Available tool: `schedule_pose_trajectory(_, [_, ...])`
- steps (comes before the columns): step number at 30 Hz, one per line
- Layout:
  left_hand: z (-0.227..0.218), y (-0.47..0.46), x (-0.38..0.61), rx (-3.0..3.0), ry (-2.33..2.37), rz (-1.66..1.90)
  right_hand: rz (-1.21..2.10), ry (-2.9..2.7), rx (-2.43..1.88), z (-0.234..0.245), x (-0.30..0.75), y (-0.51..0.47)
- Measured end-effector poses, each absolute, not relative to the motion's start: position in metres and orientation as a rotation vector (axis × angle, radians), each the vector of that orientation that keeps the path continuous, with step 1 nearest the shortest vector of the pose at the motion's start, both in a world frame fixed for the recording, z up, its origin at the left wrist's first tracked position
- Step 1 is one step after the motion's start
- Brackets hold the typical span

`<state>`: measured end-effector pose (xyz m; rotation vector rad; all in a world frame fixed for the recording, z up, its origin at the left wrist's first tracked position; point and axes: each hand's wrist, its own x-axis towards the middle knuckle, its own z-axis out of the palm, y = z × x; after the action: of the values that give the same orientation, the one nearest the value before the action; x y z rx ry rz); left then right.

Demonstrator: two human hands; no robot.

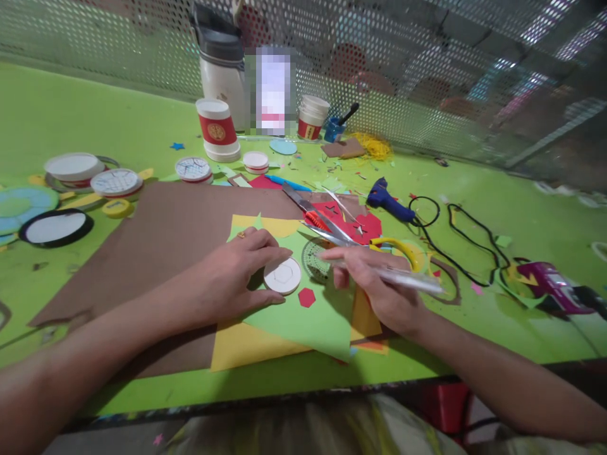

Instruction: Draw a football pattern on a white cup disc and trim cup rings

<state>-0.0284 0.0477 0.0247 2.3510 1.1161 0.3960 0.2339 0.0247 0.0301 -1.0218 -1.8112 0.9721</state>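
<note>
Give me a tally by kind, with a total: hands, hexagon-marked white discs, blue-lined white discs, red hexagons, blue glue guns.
Left hand and right hand: 2
Hexagon-marked white disc: 1
Blue-lined white discs: 2
Red hexagon: 1
Blue glue gun: 1
Total: 7

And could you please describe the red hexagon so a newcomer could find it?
On the green table, the brown sheet bears light-green paper. On it, right of and below the white disc at the left hand, lies the red hexagon, six-sided while the disc is round.
</note>
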Motion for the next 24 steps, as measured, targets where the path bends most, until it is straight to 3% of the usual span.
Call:
schedule_pose_trajectory(8, [0.021,0.049,-0.030,2.330,1.157,0.406,0.740,-2.319,-0.709,0.024,0.234,0.027])
schedule_pose_trajectory(19, [0.020,0.049,-0.028,2.355,1.183,0.403,0.233,-2.598,-0.765,0.011,0.220,0.017])
schedule_pose_trajectory(24, [0.022,0.049,-0.027,2.339,1.194,0.381,0.234,-2.630,-0.773,0.016,0.224,0.017])
